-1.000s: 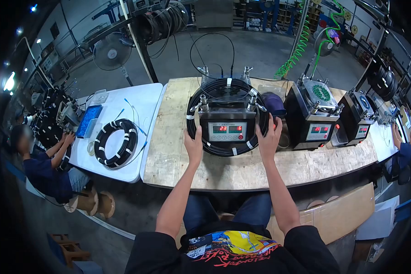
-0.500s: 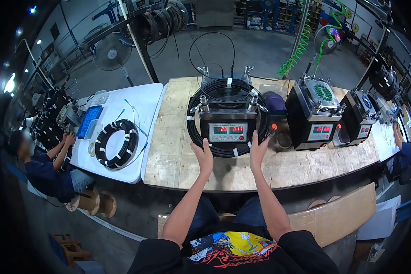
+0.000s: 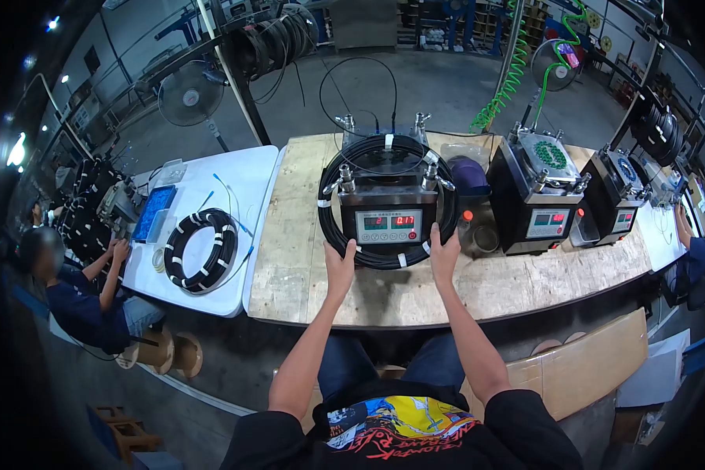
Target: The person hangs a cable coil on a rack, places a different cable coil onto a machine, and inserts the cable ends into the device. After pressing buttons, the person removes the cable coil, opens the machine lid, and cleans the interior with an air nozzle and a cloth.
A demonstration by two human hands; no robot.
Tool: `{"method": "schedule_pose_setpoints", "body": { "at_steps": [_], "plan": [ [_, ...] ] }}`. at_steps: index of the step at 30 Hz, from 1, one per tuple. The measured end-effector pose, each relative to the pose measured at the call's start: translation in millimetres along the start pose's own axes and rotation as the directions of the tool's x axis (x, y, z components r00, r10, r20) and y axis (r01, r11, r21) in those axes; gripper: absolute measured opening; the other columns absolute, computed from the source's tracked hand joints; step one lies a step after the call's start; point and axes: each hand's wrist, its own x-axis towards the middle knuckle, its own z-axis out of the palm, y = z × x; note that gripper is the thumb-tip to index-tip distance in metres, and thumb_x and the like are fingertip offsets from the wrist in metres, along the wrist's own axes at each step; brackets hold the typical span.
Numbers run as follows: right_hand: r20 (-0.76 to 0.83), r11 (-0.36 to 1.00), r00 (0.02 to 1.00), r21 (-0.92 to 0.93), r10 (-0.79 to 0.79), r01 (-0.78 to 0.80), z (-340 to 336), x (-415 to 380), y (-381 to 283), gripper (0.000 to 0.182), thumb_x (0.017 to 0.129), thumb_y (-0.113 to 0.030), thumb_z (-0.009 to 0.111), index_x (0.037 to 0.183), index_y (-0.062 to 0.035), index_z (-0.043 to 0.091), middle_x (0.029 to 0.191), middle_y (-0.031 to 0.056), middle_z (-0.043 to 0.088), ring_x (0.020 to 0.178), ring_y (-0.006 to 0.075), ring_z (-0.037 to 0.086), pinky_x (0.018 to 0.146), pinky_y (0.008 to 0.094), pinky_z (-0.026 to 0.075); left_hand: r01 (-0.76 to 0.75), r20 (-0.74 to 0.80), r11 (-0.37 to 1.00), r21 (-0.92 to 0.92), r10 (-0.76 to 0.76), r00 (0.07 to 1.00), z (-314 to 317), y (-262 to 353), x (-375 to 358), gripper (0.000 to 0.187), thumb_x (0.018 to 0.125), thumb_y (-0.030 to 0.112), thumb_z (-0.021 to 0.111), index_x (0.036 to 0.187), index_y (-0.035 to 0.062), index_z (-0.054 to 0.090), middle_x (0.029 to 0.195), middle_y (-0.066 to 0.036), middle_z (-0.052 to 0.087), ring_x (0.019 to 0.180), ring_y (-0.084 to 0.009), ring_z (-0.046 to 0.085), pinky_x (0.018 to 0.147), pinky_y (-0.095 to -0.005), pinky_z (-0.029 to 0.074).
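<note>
Since the earlier frame, our hands have moved down from the sides of the black cable coil and in towards its front edge. Our left hand (image 3: 340, 270) and right hand (image 3: 446, 262) are now narrow on the front of the coil (image 3: 330, 223), one at each side of the display panel (image 3: 388, 225), thumbs uppermost; we cannot see how far the fingers wrap beneath. The coil appears to ring the machine (image 3: 388, 189) on the wooden worktop (image 3: 290, 270), its rear crossing above the machine's top.

To handle it well, we do best to keep the grip matched on both sides, so that the ring stays even and does not twist. Light, steady pressure should suit these bundled turns; a hard pinch could shift them under the white bands (image 3: 403, 259). We want the turns clear of the left clamp (image 3: 348, 182) and right clamp (image 3: 429, 179), where they could snag. The thin loop (image 3: 395, 90) standing up behind needs slack too, since any sharp pull might kink it.
</note>
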Motion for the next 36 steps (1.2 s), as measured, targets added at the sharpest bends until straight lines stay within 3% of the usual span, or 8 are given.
{"method": "schedule_pose_setpoints", "body": {
  "at_steps": [3,4,18,21,23,24,28,36],
  "plan": [
    [0.041,0.999,0.999,0.038,-0.017,0.015,-7.0,2.4,1.6,0.044,0.102,-0.028,0.067,0.126,0.0071,0.058,0.108,0.0181,0.072,0.097,0.025,0.067,0.089,0.0364,0.05,0.021,0.072,0.993,-0.12,-0.012,0.997,-15.6,73.1,-18.5,0.053,0.105,0.04,0.061,0.13,-0.0043,0.049,0.105,-0.016,0.065,0.091,-0.0217,0.068,0.083,-0.0336,0.056],
    [0.053,0.998,0.999,0.065,-0.012,0.009,-9.1,2.8,4.4,0.044,0.102,-0.029,0.067,0.126,0.0063,0.058,0.109,0.0163,0.071,0.099,0.0233,0.066,0.091,0.0358,0.049,0.153,0.113,0.973,-0.175,-0.135,0.984,-17.4,69.8,-16.9,0.045,0.106,0.04,0.06,0.127,0.0002,0.053,0.105,-0.007,0.062,0.099,-0.0154,0.06,0.087,-0.0305,0.05],
    [0.088,0.994,0.995,0.095,0.049,-0.057,-15.7,80.2,16.1,0.065,0.107,-0.056,0.048,0.13,0.0037,0.059,0.117,0.0129,0.062,0.116,0.0223,0.056,0.107,0.0337,0.039,0.035,0.037,0.953,-0.302,-0.025,0.999,-32.4,124.6,75.8,0.059,0.109,0.058,0.039,0.101,0.0033,0.061,0.073,-0.002,0.059,0.061,-0.011,0.058,0.058,-0.0272,0.049],
    [0.036,0.99,0.995,0.103,0.097,-0.101,-2.1,100.6,15.1,0.065,0.108,-0.058,0.042,0.13,0.0017,0.058,0.099,0.0119,0.064,0.091,0.0215,0.064,0.084,0.0322,0.051,0.09,0.047,0.958,-0.272,-0.08,0.996,-26.6,135.6,89.0,0.061,0.108,0.059,0.04,0.096,0.0029,0.061,0.063,-0.003,0.055,0.048,-0.0128,0.053,0.047,-0.0285,0.045],
    [0.058,0.96,0.964,0.096,0.258,-0.263,1.5,80.8,-60.0,0.061,0.11,-0.053,0.038,0.106,0.0036,0.06,0.076,0.0082,0.064,0.06,0.0159,0.063,0.056,0.0293,0.054,0.035,-0.03,0.974,-0.226,-0.043,0.999,-20.5,129.9,91.8,0.063,0.108,0.058,0.043,0.08,0.0029,0.057,0.054,-0.002,0.048,0.04,-0.0132,0.048,0.04,-0.0308,0.04],
    [-0.007,0.964,0.986,0.213,0.165,-0.16,12.9,87.3,-35.2,0.065,0.111,-0.055,0.035,0.087,0.0011,0.058,0.055,0.0034,0.054,0.038,0.0111,0.049,0.035,0.0271,0.039,0.025,-0.064,0.98,-0.196,-0.038,0.997,-19.3,126.6,90.6,0.064,0.108,0.058,0.043,0.076,0.0035,0.054,0.052,-0.002,0.047,0.04,-0.0132,0.047,0.04,-0.0312,0.039],
    [-0.051,0.975,0.982,0.138,0.181,-0.173,18.0,91.8,-22.2,0.073,0.111,-0.055,0.031,0.064,-0.0025,0.047,0.049,0.0048,0.049,0.036,0.014,0.048,0.035,0.0294,0.039,0.023,-0.121,0.976,-0.217,-0.051,0.991,-13.0,122.3,97.8,0.069,0.107,0.058,0.045,0.065,0.0042,0.05,0.049,0.0,0.042,0.037,-0.0128,0.044,0.038,-0.032,0.035],
    [0.095,0.972,0.975,0.105,0.202,-0.212,3.2,101.6,-24.0,0.062,0.112,-0.044,0.037,0.075,0.0032,0.054,0.057,0.012,0.057,0.048,0.0209,0.059,0.046,0.037,0.048,0.035,0.051,0.96,-0.278,-0.022,0.998,-24.2,120.9,104.7,0.062,0.108,0.056,0.041,0.08,0.0037,0.056,0.056,-0.003,0.051,0.042,-0.0146,0.05,0.039,-0.0307,0.041]
  ]
}}
